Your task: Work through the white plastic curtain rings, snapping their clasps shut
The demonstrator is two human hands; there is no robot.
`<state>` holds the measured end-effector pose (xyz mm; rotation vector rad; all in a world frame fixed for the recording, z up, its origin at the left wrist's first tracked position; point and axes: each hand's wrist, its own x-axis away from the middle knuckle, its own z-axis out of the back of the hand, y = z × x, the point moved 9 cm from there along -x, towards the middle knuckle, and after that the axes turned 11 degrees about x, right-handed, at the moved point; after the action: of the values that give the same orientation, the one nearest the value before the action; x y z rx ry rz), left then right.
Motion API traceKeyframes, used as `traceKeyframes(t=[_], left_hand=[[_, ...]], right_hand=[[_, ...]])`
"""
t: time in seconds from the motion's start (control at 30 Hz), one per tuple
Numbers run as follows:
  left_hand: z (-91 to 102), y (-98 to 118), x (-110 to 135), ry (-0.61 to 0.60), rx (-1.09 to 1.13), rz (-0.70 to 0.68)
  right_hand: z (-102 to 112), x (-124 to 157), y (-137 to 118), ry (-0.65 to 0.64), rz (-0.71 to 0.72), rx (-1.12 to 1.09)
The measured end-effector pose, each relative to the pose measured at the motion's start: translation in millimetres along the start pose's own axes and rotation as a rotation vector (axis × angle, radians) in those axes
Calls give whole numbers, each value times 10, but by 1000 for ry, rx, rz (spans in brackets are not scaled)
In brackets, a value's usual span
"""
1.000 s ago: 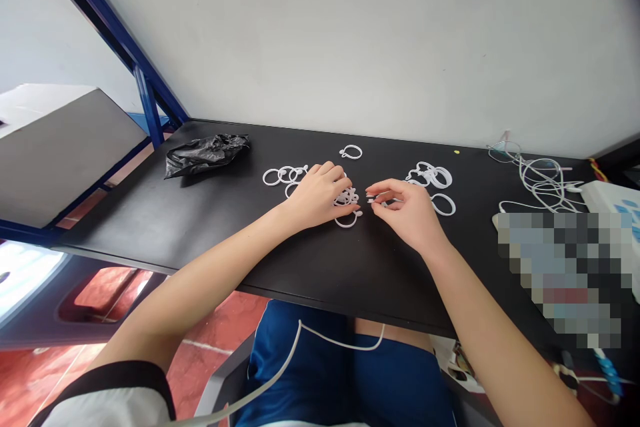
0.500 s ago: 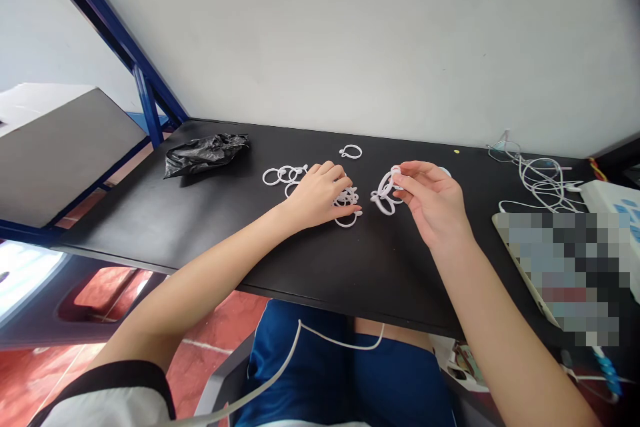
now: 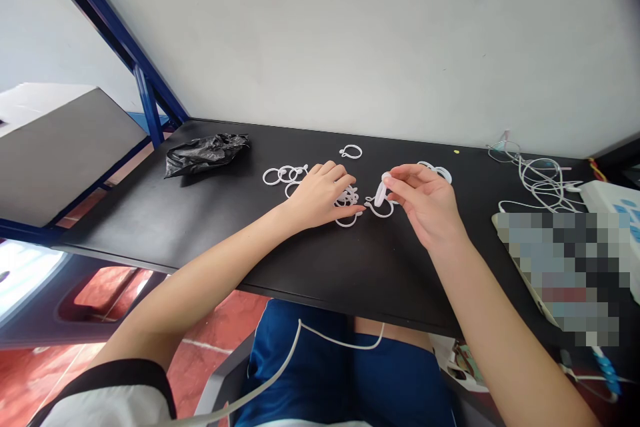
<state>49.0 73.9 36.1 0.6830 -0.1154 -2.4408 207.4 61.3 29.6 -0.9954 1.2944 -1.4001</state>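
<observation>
White plastic curtain rings with small eyelets lie on the black table (image 3: 210, 227). My left hand (image 3: 320, 195) rests over a small pile of rings (image 3: 349, 196), thumb spread away from the fingers, and partly covers it. Between thumb and fingertips, my right hand (image 3: 425, 200) pinches a white ring (image 3: 381, 191) seen nearly edge-on. Just below that one shows another ring (image 3: 383, 213), on or close to the table; whether it is linked to the held one I cannot tell. Several rings (image 3: 443, 175) lie behind my right hand.
Left of my left hand are several loose rings (image 3: 271, 177). A single ring (image 3: 353, 152) lies farther back. A crumpled black plastic bag (image 3: 205, 153) is at the left rear. On the right are tangled white cables (image 3: 537, 177), a blurred-out flat device (image 3: 555, 273) and a white box (image 3: 607, 203).
My right hand has moved slightly left and turned the ring edge-on. A ring beneath it now sits lower, and more rings show behind the hand. My left hand has barely moved.
</observation>
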Motion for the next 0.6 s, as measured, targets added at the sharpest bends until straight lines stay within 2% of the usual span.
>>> traceKeyframes(t=[0.23, 0.37, 0.6], left_hand=[[96, 148, 0, 56, 143, -107], [110, 218, 8, 56, 168, -168], [99, 233, 4, 25, 193, -159]], right_hand=[[-198, 67, -41, -157, 95, 29], [-248, 97, -68, -197, 122, 9], [-275, 139, -147, -210, 172, 24]])
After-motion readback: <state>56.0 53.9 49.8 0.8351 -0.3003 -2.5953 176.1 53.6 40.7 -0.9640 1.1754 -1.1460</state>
